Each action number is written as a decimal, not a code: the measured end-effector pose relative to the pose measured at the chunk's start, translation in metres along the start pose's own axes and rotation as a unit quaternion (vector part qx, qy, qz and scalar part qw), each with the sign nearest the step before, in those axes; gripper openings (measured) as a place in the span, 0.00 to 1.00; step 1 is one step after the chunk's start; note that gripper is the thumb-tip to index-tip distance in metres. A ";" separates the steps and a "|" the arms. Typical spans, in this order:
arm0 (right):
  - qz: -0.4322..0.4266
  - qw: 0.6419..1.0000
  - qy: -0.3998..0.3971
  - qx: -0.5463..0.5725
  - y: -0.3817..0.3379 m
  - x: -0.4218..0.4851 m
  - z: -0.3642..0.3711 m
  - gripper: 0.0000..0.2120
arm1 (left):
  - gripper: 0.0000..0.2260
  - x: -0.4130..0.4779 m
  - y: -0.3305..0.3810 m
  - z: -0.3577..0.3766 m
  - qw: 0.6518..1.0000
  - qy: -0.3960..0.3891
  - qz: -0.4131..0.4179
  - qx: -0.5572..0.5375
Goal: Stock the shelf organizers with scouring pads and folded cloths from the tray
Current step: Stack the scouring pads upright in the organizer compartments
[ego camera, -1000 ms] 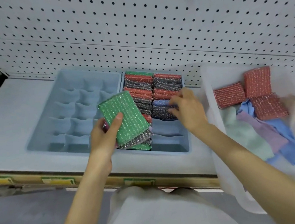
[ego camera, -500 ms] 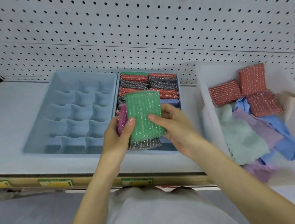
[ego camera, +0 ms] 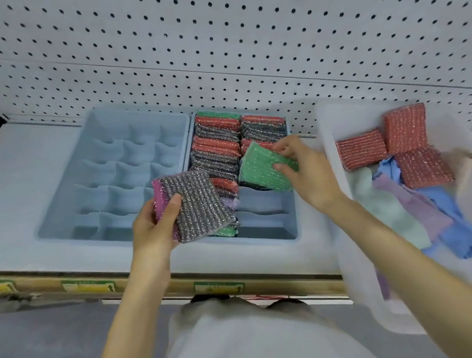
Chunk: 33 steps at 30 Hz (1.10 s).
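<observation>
In filled organizer (ego camera: 267, 225): scouring pads (ego camera: 215, 139), red, grey and green, standing on edge in two columns at rear slots. Just left of it: grid organizer (ego camera: 115, 175). Right of it: clear tray (ego camera: 329, 152) holding three red pads (ego camera: 405, 128) and loose cloths (ego camera: 393, 213). Above its right column: green pad (ego camera: 260, 172), pinched by right hand (ego camera: 308, 173). Over its front-left corner: pad stack (ego camera: 199, 207), grey on top, pink beneath, gripped by left hand (ego camera: 155, 230).

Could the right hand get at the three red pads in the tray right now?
Probably not yet: the right hand grips a green pad. The red pads lie uncovered in the tray beside it, so once freed, the way looks open.
</observation>
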State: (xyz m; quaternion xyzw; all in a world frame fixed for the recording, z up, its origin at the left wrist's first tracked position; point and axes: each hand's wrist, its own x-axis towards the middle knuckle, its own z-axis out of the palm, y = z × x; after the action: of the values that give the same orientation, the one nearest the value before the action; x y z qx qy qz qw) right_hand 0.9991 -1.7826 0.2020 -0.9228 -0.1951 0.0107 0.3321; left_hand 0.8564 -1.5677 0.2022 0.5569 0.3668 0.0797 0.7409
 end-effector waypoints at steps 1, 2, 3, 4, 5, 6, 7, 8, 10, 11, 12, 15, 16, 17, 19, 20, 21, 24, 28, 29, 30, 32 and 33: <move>-0.024 0.999 0.000 -0.047 0.003 0.001 0.004 0.10 | 0.09 0.000 0.000 0.000 1.000 -0.001 0.001 0.001; -0.043 0.995 0.008 -0.090 0.007 0.003 0.009 0.09 | 0.08 -0.001 0.000 0.000 1.000 -0.002 0.003 0.002; -0.060 0.991 0.022 -0.120 0.008 0.005 0.012 0.09 | 0.08 -0.002 0.000 0.000 1.000 -0.003 0.005 0.002; -0.081 0.986 0.035 -0.139 0.009 0.006 0.016 0.09 | 0.08 -0.002 0.001 -0.001 1.000 -0.003 0.007 0.002; -0.109 0.981 0.046 -0.156 0.010 0.008 0.019 0.10 | 0.07 -0.002 0.001 -0.002 1.000 -0.002 0.010 0.002; -0.136 0.973 0.056 -0.176 0.010 0.008 0.021 0.11 | 0.07 -0.002 0.001 -0.004 1.000 0.000 0.013 0.001; -0.157 0.966 0.068 -0.193 0.011 0.009 0.022 0.12 | 0.06 -0.001 0.002 -0.005 1.000 0.004 0.015 -0.001; -0.173 0.960 0.082 -0.203 0.012 0.009 0.022 0.13 | 0.06 -0.001 0.002 -0.007 1.000 0.009 0.016 -0.004; -0.192 0.953 0.106 -0.209 0.014 0.009 0.022 0.12 | 0.05 0.000 0.003 -0.008 1.000 0.016 0.018 -0.008; -0.199 0.949 0.114 -0.215 0.014 0.008 0.024 0.11 | 0.06 0.001 0.003 -0.008 1.000 0.018 0.019 -0.009; -0.210 0.944 0.117 -0.228 0.014 0.006 0.025 0.11 | 0.07 0.001 0.004 -0.009 1.000 0.019 0.019 -0.008; -0.235 0.921 0.128 -0.282 0.013 0.002 0.027 0.12 | 0.10 0.001 0.004 -0.009 1.000 0.018 0.020 -0.007; -0.236 0.918 0.131 -0.289 0.013 0.001 0.025 0.11 | 0.10 0.001 0.005 -0.009 1.000 0.019 0.021 -0.008; -0.236 0.917 0.132 -0.294 0.013 0.001 0.023 0.11 | 0.10 0.002 0.004 -0.009 1.000 0.019 0.021 -0.008; -0.246 0.912 0.106 -0.310 0.014 0.000 0.022 0.12 | 0.08 0.002 0.003 -0.009 1.000 0.020 0.021 -0.008; -0.250 0.910 0.078 -0.322 0.014 -0.001 0.023 0.14 | 0.08 0.002 0.003 -0.009 1.000 0.020 0.021 -0.008; -0.248 0.908 0.048 -0.334 0.014 -0.001 0.025 0.16 | 0.07 0.003 0.002 -0.008 1.000 0.018 0.021 -0.008; -0.213 0.921 0.007 -0.327 0.014 0.005 0.027 0.19 | 0.05 0.002 0.001 -0.003 1.000 0.011 0.019 -0.005; -0.243 0.925 0.002 -0.293 0.018 0.011 0.020 0.17 | 0.04 0.002 0.002 -0.001 1.000 0.007 0.021 -0.002; -0.256 0.923 -0.009 -0.289 0.019 0.011 0.018 0.18 | 0.04 0.002 0.003 -0.001 1.000 0.007 0.021 -0.002; -0.267 0.919 -0.015 -0.291 0.021 0.011 0.016 0.19 | 0.04 0.002 0.003 0.000 1.000 0.006 0.021 -0.003; -0.285 0.907 -0.023 -0.310 0.023 0.014 0.012 0.21 | 0.05 0.002 0.005 0.000 1.000 0.004 0.022 -0.003; -0.288 0.901 -0.033 -0.322 0.024 0.016 0.011 0.22 | 0.05 0.003 0.005 0.001 1.000 0.004 0.022 -0.001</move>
State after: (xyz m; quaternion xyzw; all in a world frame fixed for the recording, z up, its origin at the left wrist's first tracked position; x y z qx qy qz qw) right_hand 1.0204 -1.7868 0.1802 -0.8819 -0.4562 -0.1185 -0.0013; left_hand 0.8604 -1.5649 0.2057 0.5637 0.3570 0.0987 0.7383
